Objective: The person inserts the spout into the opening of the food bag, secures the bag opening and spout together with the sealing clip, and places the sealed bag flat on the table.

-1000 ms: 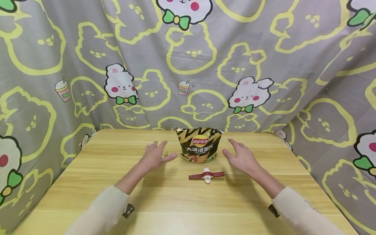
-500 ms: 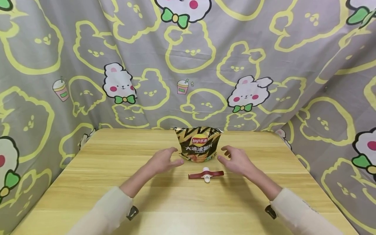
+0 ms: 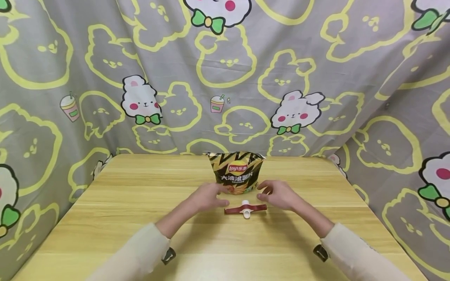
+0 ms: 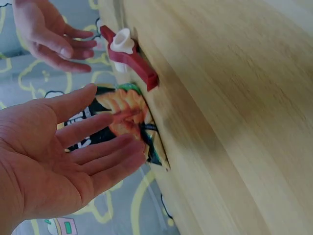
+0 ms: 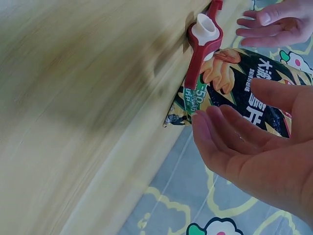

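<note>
Patterned curtain behind, wooden desk under everything. Chip bag stands on the far half, printed front to the near side, wider left-right than deep

Left hand: fingers mostly straight, thumb spread, holding nothing. Right hand: fingers loosely bent, thumb apart, also holding nothing. Palms roughly face each other

Red clip is the key bit: on the desk, just near of the bag, in the gap between the hands and a touch to the near side. Long axis runs left-right, right end slightly farther, so one end sits by each hand. Left thumb is just far of the left end, right thumb just far of the right end; about even, can't call a nearer hand. Wrist views show a gap from both hands to it. White spout crosses its middle

Hidden: bag's back, its lower left corner behind the left fingers (contact unclear), clip's underside. Bag's smallest print unreadable
</note>
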Action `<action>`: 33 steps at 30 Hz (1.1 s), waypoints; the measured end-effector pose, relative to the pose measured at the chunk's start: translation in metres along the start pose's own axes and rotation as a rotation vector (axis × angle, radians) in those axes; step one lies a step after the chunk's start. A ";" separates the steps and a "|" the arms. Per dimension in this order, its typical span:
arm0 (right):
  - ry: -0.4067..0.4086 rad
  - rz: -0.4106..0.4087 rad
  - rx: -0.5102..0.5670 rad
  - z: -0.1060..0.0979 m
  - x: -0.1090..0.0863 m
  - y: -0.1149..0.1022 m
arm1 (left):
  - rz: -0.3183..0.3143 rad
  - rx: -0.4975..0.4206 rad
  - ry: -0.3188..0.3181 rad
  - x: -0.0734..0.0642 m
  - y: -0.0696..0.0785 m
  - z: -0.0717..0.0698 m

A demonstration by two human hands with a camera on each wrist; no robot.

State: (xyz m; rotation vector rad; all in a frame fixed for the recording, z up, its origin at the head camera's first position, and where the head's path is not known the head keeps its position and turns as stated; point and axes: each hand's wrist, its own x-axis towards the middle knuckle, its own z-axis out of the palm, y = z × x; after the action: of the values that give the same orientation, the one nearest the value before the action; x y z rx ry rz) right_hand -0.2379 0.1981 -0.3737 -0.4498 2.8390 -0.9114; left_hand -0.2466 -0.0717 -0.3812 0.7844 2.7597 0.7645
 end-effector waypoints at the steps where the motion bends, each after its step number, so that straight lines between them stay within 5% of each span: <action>1: -0.010 -0.001 0.009 0.000 0.001 0.000 | 0.004 -0.005 -0.004 0.001 0.001 0.001; 16: -0.112 -0.032 0.111 0.008 0.009 0.011 | -0.034 -0.198 -0.009 0.015 0.001 0.020; 33: -0.245 0.017 0.203 0.017 0.012 0.020 | -0.071 -0.255 -0.010 0.021 -0.003 0.032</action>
State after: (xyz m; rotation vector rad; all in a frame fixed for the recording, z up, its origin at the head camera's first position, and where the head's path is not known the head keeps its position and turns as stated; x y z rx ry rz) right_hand -0.2507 0.2005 -0.4002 -0.4750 2.4978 -1.0486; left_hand -0.2562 -0.0489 -0.4101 0.6334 2.5939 1.0664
